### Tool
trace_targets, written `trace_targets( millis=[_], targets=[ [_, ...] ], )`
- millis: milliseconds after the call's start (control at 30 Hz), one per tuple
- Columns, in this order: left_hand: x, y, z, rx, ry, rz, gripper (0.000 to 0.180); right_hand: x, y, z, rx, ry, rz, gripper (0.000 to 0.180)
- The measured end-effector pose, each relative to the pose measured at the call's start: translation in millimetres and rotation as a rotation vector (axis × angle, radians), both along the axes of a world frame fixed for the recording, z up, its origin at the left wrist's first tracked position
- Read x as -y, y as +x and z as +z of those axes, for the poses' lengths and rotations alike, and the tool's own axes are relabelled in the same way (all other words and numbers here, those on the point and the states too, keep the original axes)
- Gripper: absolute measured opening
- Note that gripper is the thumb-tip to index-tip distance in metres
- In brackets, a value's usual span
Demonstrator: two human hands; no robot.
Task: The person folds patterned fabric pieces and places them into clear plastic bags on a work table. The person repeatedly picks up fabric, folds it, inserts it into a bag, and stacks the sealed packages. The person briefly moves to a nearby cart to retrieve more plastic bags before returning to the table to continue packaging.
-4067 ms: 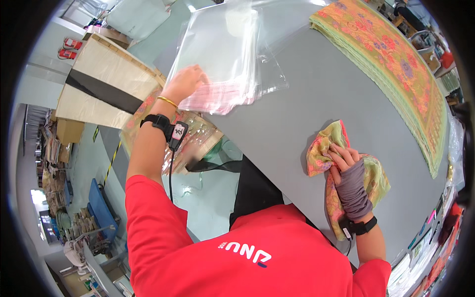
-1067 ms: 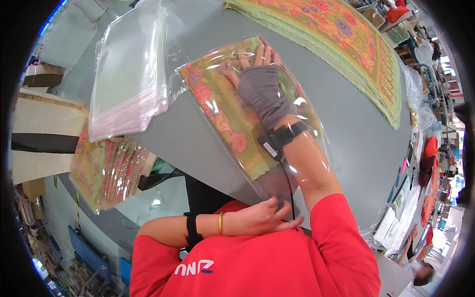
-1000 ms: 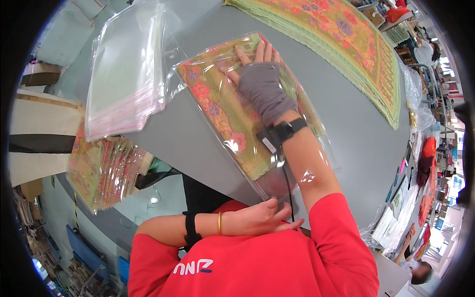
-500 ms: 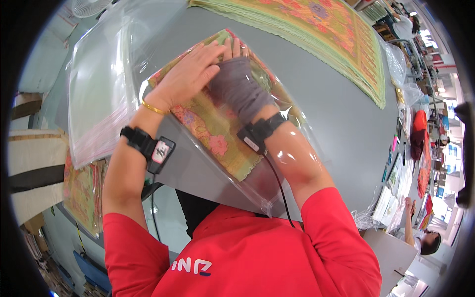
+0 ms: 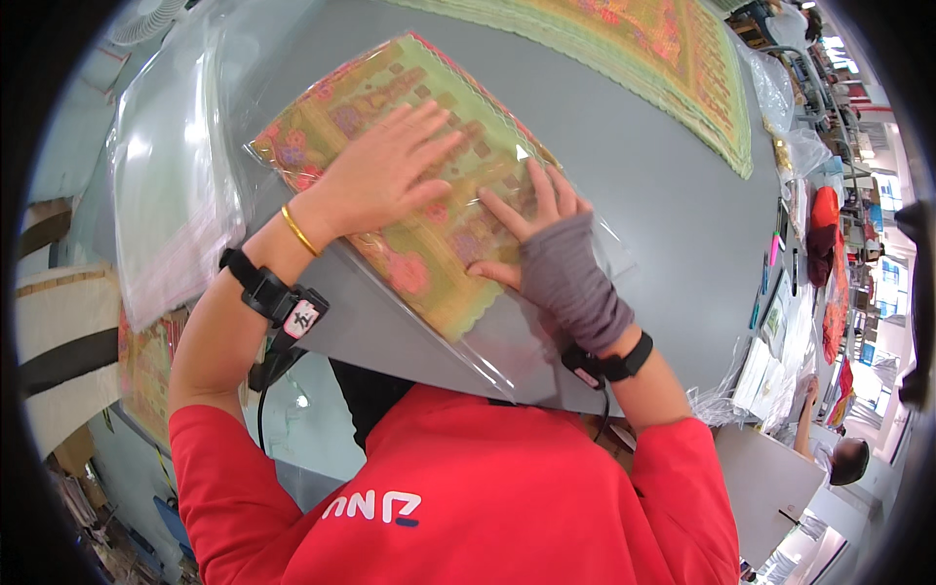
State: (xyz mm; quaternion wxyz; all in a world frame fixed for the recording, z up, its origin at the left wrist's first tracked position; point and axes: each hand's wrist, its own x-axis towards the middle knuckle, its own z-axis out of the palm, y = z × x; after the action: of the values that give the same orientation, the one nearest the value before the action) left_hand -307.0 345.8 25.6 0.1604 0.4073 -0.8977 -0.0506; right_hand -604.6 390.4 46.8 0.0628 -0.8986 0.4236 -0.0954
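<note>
A folded green, orange and pink flowered cloth (image 5: 402, 273) lies inside a clear plastic bag (image 5: 487, 373) on the grey table. My left hand (image 5: 385, 171) rests flat on the bag's upper middle, fingers spread, a gold bangle at the wrist. Over the bag's right side is my right hand (image 5: 546, 229), in a grey fingerless sleeve, thumb and fingers apart on the plastic. Neither hand grips anything. The bag's lower end, near my body, extends beyond the cloth.
A stack of clear plastic bags (image 5: 175, 185) lies at the left. Layered flowered cloths (image 5: 653, 73) lie at the far right. Pens (image 5: 760, 292) and papers (image 5: 756, 390) line the right edge. Another person (image 5: 829, 453) sits farther right. A fan (image 5: 146, 21) stands at the far left.
My right hand has come out of the bag and now lies on top, nearer my body. My left hand has slid slightly toward me, and the bag has shifted a little left.
</note>
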Motion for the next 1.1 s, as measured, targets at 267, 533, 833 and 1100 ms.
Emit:
trace_targets(
  millis=[267, 533, 833, 1100],
  targets=[
    [-44.2, -9.6, 9.7, -0.034, 0.043, -0.038, 0.069, -27.5, -22.9, -3.0, -0.032, -0.051, 0.027, 0.100],
    [-67.5, -35.6, 14.4, 0.074, 0.147, -0.149, 0.070, -45.4, -43.3, -9.6, -0.038, -0.016, -0.064, 0.099],
    [-108.7, -53.0, 6.4, 0.037, 0.072, -0.023, 0.078, -106.7, -45.9, 0.3, 0.359, 0.353, 0.438, 0.034],
    [-107.9, -50.5, -0.4, 0.044, 0.029, -0.018, 0.079, -101.5, -35.8, -10.6, 0.501, 0.455, 0.482, 0.014]
  ],
)
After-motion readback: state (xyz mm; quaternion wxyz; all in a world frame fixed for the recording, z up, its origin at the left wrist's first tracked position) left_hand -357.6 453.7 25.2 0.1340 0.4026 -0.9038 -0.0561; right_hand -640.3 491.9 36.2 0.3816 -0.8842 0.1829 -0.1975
